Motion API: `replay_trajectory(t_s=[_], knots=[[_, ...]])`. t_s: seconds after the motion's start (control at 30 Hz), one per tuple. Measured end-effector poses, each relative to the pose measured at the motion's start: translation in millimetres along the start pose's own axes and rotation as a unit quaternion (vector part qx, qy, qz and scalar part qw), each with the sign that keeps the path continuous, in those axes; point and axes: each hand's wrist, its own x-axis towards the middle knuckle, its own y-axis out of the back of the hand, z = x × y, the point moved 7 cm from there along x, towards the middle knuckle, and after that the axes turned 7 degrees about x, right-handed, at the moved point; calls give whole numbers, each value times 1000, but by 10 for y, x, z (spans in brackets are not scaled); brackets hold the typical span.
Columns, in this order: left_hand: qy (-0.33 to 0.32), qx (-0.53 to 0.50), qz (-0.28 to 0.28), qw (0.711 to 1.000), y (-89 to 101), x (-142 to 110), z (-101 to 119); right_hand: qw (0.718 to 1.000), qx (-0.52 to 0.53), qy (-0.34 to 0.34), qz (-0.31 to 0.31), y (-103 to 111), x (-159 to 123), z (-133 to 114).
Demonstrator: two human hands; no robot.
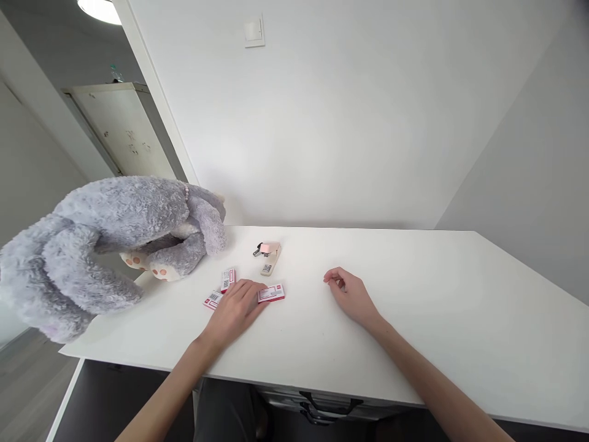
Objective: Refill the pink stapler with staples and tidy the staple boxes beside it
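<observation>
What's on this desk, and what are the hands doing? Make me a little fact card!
Desk: white
Left hand: thumb and fingers on one red-and-white box
Right hand: loosely curled, nothing seen in it
Other boxes: two, left of that one
Stapler: pink and cream, beyond that box
Plush toy: big, grey, fluffy, at the desk's left end

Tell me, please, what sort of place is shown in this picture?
Probably a room in a home or office: a white desk stands along the wall, with a light switch above it and a large plush toy at its left end.
</observation>
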Motion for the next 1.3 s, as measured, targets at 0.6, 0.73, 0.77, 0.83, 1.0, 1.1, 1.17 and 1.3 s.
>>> replay_trajectory(t_s=[0.6, 0.73, 0.77, 0.83, 1.0, 1.1, 1.17, 1.3], knots=[[-51, -34, -2, 998, -317, 360, 733, 1000, -23, 19, -9, -16, -15, 3], [-1, -97, -6, 995, -510, 646, 783, 999, -31, 17, -12, -11, -13, -8], [10, -119, -12, 993, -547, 689, 770, 999, -34, 16, -13, -10, -14, -9], [24, -154, -29, 987, -603, 725, 732, 999, -37, 15, -14, -8, -18, -12], [40, -179, -66, 981, -654, 636, 678, 998, -49, 9, -22, -25, -42, -10], [32, -175, -66, 982, -648, 606, 705, 998, -58, 4, -31, -44, -55, -4], [27, -170, -63, 983, -641, 613, 726, 997, -62, 3, -35, -51, -59, -3], [29, -164, -68, 984, -641, 632, 736, 997, -65, 7, -37, -54, -60, -15]])
